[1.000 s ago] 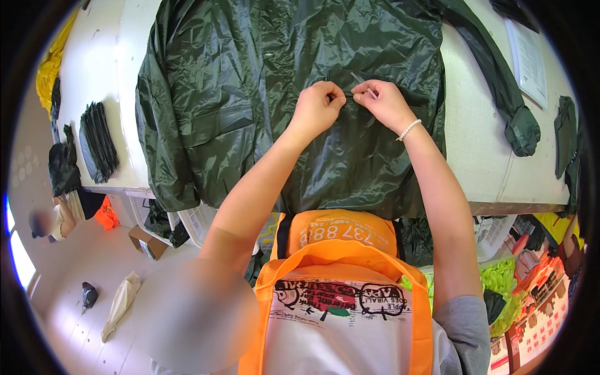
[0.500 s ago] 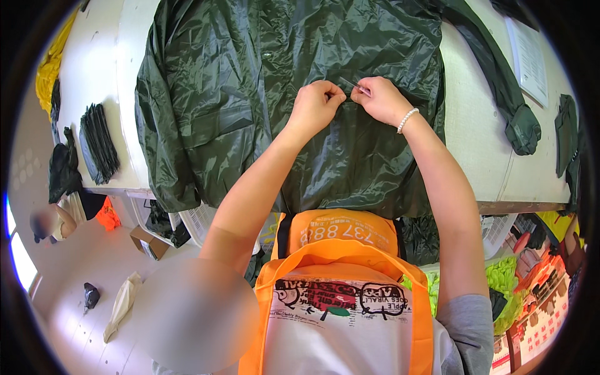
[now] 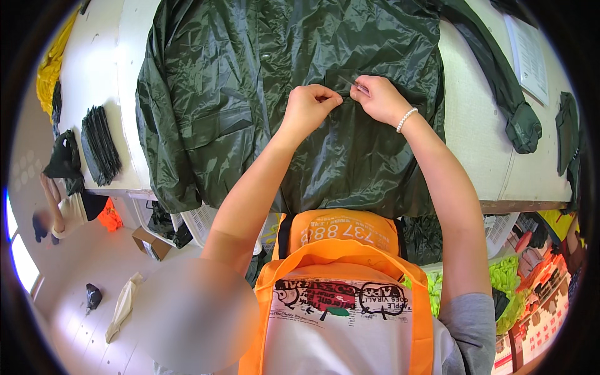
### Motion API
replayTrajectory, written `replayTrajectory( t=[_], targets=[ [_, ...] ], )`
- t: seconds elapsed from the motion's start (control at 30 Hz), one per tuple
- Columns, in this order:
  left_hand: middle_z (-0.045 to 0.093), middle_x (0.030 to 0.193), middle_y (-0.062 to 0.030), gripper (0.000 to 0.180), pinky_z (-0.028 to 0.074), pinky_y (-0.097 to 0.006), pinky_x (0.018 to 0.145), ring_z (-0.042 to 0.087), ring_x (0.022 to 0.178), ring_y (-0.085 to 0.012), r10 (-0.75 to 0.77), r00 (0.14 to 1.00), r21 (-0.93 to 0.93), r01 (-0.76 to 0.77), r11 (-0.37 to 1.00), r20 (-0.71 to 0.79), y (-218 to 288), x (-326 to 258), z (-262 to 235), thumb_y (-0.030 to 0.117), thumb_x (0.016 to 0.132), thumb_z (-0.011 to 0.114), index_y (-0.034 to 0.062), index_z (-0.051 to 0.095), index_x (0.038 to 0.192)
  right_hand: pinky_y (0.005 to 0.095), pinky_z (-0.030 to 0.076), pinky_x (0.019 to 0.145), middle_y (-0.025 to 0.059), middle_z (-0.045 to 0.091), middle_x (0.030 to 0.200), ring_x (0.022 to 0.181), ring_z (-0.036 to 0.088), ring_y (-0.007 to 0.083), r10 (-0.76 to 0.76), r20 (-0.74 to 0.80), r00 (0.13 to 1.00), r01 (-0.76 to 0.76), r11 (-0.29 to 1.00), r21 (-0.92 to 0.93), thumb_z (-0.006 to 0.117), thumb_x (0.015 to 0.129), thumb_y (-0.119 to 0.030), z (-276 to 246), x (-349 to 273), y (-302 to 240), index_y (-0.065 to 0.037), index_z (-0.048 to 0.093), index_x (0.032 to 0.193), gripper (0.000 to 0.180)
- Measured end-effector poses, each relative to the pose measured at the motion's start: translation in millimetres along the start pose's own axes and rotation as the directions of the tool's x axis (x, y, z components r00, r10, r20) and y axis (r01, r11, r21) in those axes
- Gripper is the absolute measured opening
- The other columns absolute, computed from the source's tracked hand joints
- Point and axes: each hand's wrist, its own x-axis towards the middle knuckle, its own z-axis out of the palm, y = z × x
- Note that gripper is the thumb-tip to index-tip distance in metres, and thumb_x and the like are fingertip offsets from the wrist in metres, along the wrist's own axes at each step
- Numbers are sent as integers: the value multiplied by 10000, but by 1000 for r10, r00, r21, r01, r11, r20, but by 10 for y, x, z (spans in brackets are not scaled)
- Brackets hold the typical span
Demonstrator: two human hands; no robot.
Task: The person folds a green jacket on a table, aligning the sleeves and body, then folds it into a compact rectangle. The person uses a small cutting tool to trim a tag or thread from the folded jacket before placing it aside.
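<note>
A dark green, shiny jacket point(image 3: 219, 106) lies spread over the table in front of me, its cloth creased. My left hand point(image 3: 310, 107) is closed, thumb and forefinger pinched together at the edge of the pocket flap on the jacket's right half; any thread between them is too small to see. Close beside it, my right hand point(image 3: 380, 100) is closed around small metal thread snips point(image 3: 362, 89). Their thin blades point up and to the left, just above the cloth. Most of the snips' body is hidden in my fingers.
A pale table point(image 3: 472, 119) carries a stack of folded dark green pieces point(image 3: 100, 147) at left and a paper sheet point(image 3: 527, 59) at far right. White baskets point(image 3: 197, 222) and a cardboard box point(image 3: 150, 242) stand below. A co-worker point(image 3: 69, 209) handles dark cloth at left.
My left hand has shifted slightly left and down, its fingers flatter along the flap. The right hand stays almost in place with the snips. At left, the co-worker has raised an arm to the dark cloth.
</note>
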Motion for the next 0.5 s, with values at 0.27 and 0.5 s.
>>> replayTrajectory(
  t=[0.27,0.5],
  targets=[
    [691,741,-71,185,459,-250,607,594,652,-101,15,1000,135,-16,991,10,209,36,113,153,750,721,1,721,856,262,406,601,-1,510,728,637,443,89,69,54,996,-80,967,240,522,919,-143,-28,28,112,-8,521,844,154],
    [664,693,-63,189,451,-261,588,571,613,-101,32,994,77,-40,996,101,236,140,143,160,762,709,-3,709,856,283,427,624,28,560,704,644,493,111,53,46,998,-67,918,391,520,912,-170,-52,28,7,9,557,838,197]
  ],
)
